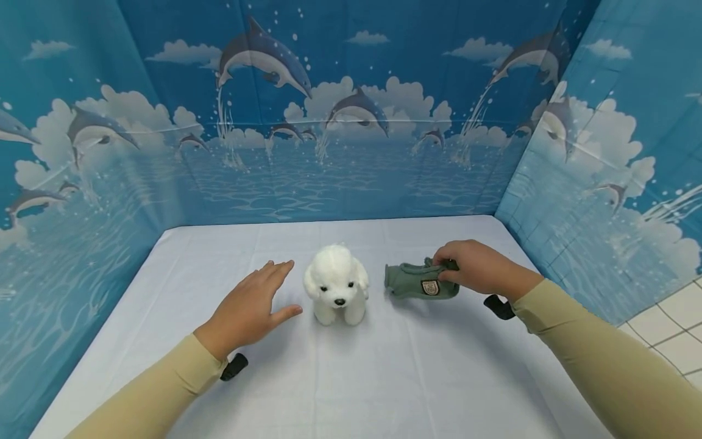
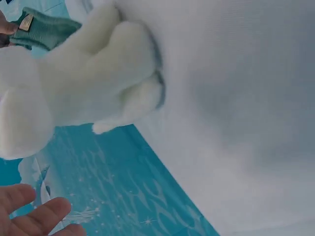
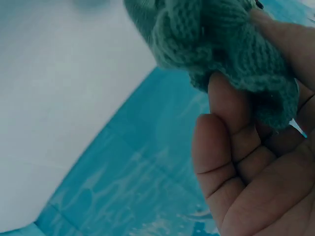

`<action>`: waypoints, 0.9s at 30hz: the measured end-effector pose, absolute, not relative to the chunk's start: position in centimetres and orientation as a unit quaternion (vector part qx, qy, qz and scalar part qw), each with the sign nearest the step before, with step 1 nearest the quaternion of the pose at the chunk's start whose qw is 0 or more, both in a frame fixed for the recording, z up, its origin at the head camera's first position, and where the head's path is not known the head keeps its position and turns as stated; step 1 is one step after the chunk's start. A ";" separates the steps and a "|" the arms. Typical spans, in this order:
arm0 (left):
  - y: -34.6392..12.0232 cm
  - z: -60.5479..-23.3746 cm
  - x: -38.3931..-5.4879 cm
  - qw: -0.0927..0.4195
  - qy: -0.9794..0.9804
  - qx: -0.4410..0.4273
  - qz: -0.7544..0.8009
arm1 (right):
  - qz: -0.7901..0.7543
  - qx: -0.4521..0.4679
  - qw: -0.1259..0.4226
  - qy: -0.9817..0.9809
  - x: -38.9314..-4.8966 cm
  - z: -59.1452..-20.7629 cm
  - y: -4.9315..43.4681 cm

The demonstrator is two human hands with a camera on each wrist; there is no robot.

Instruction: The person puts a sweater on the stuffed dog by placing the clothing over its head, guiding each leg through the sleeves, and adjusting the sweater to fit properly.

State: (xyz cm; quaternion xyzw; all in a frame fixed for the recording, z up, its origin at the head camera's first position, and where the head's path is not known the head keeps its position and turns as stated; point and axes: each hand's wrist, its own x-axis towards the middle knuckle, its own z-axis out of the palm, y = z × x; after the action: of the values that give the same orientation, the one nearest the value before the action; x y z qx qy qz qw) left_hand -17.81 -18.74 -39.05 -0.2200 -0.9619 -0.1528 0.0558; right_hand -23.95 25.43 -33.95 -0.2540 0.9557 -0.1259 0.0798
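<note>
The green knit garment point(image 1: 408, 283) sits off to the person's right of the white plush dog point(image 1: 336, 274), near it but with a clear gap. It's stretched out sideways, long axis pretty much aimed at the dog, one end toward the dog and the other in the right hand point(image 1: 482, 268). Can't tell if its underside touches the white table point(image 1: 356, 378). The right wrist view has thumb on one side of the knit and fingers on the other, so yeah, that's a proper pinch on the end away from the dog. The left hand point(image 1: 249, 311) is on the dog's other side, just beside it, and it's the nearer of the two to the dog. That one holds nothing: fingers pretty straight, thumb spread, not touching the plush as far as I can see. Hands are well apart, dog between them.

Looks-wise, the garment's a grey-green tube with a ropey ridge along the top and a little patch point(image 1: 430, 287) on its side. The dog's upright, super fluffy, floppy ears, black eyes and nose, facing the person.

Further out: khaki sleeves point(image 1: 598, 341), a black gadget point(image 1: 499, 306) under each wrist, dolphin-print curtains point(image 1: 351, 177) behind the dog and on both sides.
</note>
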 end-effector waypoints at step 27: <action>-12.4 -32.0 -21.5 0.128 -0.922 -0.303 -0.205 | -0.250 -0.376 -0.207 0.868 -22.7 -27.5 16.9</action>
State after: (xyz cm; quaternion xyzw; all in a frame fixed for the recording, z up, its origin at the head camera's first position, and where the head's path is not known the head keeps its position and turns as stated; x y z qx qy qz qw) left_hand -21.49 -12.42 -32.02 -0.3027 -0.9219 -0.2049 0.1282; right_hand -22.70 16.92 -27.49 -0.3762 0.8678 -0.2500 -0.2070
